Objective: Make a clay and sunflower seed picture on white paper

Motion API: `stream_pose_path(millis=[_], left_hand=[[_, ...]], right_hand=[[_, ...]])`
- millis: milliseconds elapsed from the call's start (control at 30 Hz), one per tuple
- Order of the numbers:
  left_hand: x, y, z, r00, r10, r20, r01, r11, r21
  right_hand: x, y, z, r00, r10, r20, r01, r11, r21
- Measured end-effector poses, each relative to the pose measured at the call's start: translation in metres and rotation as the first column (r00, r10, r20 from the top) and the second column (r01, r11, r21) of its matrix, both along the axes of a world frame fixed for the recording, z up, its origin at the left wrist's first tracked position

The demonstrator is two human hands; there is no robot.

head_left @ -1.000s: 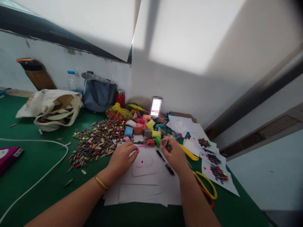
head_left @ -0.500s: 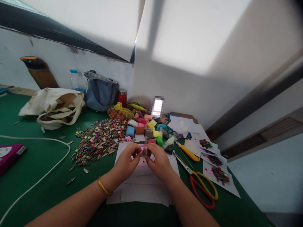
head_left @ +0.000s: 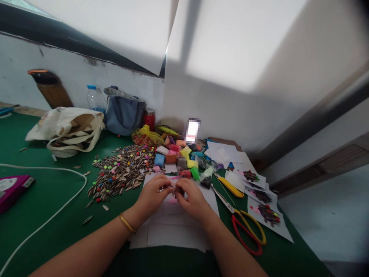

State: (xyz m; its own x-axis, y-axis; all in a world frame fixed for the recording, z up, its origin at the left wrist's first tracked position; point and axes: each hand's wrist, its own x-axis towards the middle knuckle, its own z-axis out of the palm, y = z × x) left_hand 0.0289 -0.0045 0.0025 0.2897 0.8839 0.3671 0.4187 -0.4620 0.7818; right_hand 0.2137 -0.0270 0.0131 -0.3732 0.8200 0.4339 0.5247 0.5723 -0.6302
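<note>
Over the white paper sheets (head_left: pixel 175 232), my left hand (head_left: pixel 152 194) and my right hand (head_left: pixel 194 198) meet, fingertips nearly touching. Both pinch a small clear packet with dark brown clay (head_left: pixel 178 188) in it; the fingers cover much of it. Just below the packet, a pink clay shape (head_left: pixel 173 200) lies on the top sheet. Beyond my hands sits a heap of coloured clay packets, among them a blue packet (head_left: pixel 159 160), a green packet (head_left: pixel 195 173) and a black packet (head_left: pixel 205 181).
Left of the paper spreads a pile of sunflower seeds (head_left: pixel 123 169) with coloured balls. On the right lie scissors (head_left: pixel 245 227), a yellow cutter (head_left: pixel 230 187) and cards with seed-and-clay figures (head_left: pixel 268 214). Bags (head_left: pixel 123 113), bottles and a glowing phone (head_left: pixel 192 130) stand along the wall. A white cable (head_left: pixel 72 196) curves at left.
My fingers have shifted slightly around the packet, and the brown clay shows less between them. The whole view has moved a little; the things on the table lie as before.
</note>
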Motion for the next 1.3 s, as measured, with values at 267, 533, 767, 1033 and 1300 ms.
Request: stream_pose_path(millis=[267, 533, 767, 1033, 1300], left_hand=[[-0.003, 0.01, -0.001, 0.997, -0.075, 0.017, 0.075, 0.997, -0.011], [-0.017, 0.027, 0.0, 0.946, 0.171, 0.275, -0.131, 0.979, -0.157], [-0.035, 0.037, 0.002, 0.97, 0.183, -0.159, -0.199, 0.975, -0.094], [-0.039, 0.031, 0.009, 0.749, 0.107, -0.654, -0.166, 0.986, -0.029], [-0.039, 0.026, 0.009, 0.747, 0.155, -0.646, -0.09, 0.987, 0.132]], right_hand=[[0.003, 0.003, -0.004, 0.996, 0.034, -0.078, -0.041, 0.995, -0.09], [0.013, 0.007, -0.006, 0.985, -0.147, -0.088, 0.131, 0.978, -0.166], [0.015, 0.008, -0.007, 0.984, -0.153, -0.094, 0.137, 0.977, -0.162], [0.016, 0.008, -0.007, 0.985, -0.155, -0.077, 0.141, 0.977, -0.162], [0.016, 0.01, -0.012, 0.987, -0.125, -0.105, 0.109, 0.983, -0.144]])
